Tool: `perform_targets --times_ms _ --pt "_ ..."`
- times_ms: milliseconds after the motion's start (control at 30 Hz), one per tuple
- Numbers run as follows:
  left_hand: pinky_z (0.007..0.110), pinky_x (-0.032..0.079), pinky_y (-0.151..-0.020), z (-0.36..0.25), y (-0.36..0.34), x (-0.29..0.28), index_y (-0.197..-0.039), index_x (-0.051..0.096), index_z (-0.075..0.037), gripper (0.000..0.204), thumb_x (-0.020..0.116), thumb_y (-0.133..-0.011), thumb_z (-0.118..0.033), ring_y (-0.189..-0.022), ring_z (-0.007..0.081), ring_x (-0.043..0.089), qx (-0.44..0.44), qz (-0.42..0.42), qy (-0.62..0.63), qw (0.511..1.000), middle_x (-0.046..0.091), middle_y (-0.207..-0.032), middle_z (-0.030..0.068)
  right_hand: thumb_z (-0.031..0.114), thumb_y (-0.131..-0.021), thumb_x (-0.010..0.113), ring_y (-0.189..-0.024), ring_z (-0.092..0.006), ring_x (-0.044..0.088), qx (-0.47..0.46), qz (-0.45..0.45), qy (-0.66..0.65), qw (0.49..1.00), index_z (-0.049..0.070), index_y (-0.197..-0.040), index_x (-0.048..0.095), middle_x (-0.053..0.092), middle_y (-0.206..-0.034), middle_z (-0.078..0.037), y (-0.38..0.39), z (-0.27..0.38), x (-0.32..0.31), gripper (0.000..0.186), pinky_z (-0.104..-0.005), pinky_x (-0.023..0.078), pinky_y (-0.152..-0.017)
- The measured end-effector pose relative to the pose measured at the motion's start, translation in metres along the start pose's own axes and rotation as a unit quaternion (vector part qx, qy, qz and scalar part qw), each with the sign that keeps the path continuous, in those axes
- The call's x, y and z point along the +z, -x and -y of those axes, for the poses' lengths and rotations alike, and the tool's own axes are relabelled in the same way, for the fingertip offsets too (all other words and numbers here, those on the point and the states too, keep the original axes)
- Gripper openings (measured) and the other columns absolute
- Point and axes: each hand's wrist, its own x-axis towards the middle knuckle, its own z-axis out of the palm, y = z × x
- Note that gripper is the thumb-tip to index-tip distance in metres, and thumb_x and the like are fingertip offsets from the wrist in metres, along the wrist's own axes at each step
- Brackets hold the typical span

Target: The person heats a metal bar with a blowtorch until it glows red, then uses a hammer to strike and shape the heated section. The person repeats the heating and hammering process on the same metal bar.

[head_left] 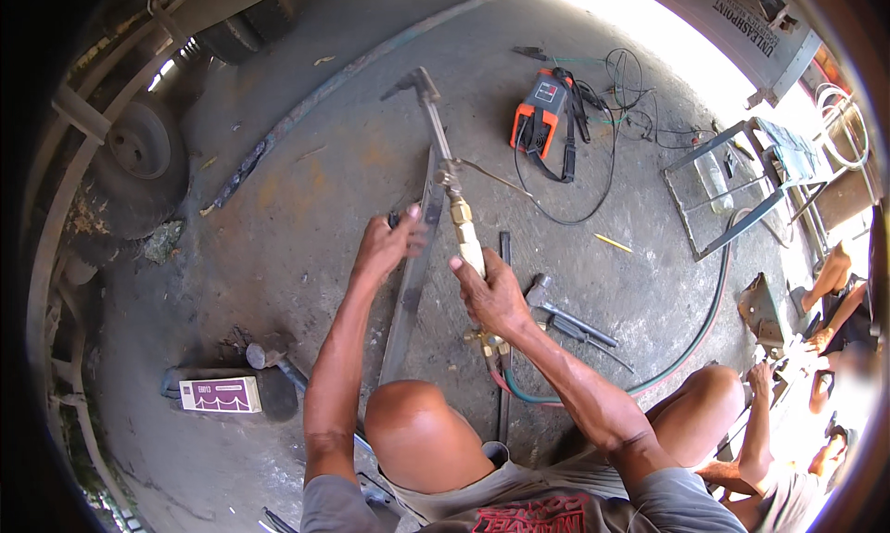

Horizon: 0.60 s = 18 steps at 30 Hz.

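My right hand [491, 297] is wrapped round the handle of a brass-coloured cutting torch [461, 218]. The torch points away from me, its angled head up over the concrete floor. Green and red hoses [709, 324] run from its rear end off to the right. To the left of the torch, my left hand [385, 244] is closed, thumb raised, round a small dark thing I cannot make out; its fingers are smeared by motion. Below and between the hands lies a long flat metal bar [408, 301] on the floor.
A hammer [540, 290] lies right of my right hand. An orange and black welding machine [540, 107] with cables stands beyond. A metal frame [686, 209] and other people are at the right. At left are an electrode box [220, 395], a mallet [264, 355] and a truck wheel [139, 153].
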Motion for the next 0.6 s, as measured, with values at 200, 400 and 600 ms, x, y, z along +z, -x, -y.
perform_targets --times_ms 200,400,600 --pt "0.044 0.059 -0.095 -0.068 0.041 0.024 -0.133 0.061 -0.002 0.055 0.056 -0.106 -0.05 -0.118 0.0272 0.069 0.169 0.064 0.255 0.95 0.068 -0.128 0.0195 0.056 -0.106 0.052 -0.072 -0.0387 0.072 -0.104 0.016 0.031 0.994 -0.005 -0.116 0.056 0.067 -0.073 -0.022 0.001 0.031 -0.001 0.062 -0.0498 0.052 -0.066" --pt "0.043 0.063 -0.089 -0.133 0.074 0.054 -0.137 0.056 -0.004 0.066 0.058 -0.102 -0.06 -0.099 0.0277 0.074 0.186 -0.008 0.067 0.98 0.069 -0.108 0.015 0.048 -0.109 0.051 -0.072 -0.0383 0.072 -0.182 0.028 -0.005 0.983 -0.002 -0.117 0.053 0.069 -0.077 -0.02 0.013 0.034 -0.026 0.051 -0.0489 0.052 -0.064" --pt "0.041 0.063 -0.083 -0.165 0.094 0.077 -0.132 0.06 -0.006 0.054 0.064 -0.102 -0.05 -0.09 0.0273 0.075 0.161 -0.009 0.062 0.985 0.069 -0.099 0.0134 0.098 -0.084 0.018 -0.08 -0.0212 0.069 -0.078 0.358 -0.422 0.829 0.001 -0.135 0.054 0.068 -0.101 -0.014 -0.004 0.03 -0.07 0.115 -0.0392 0.058 -0.074"
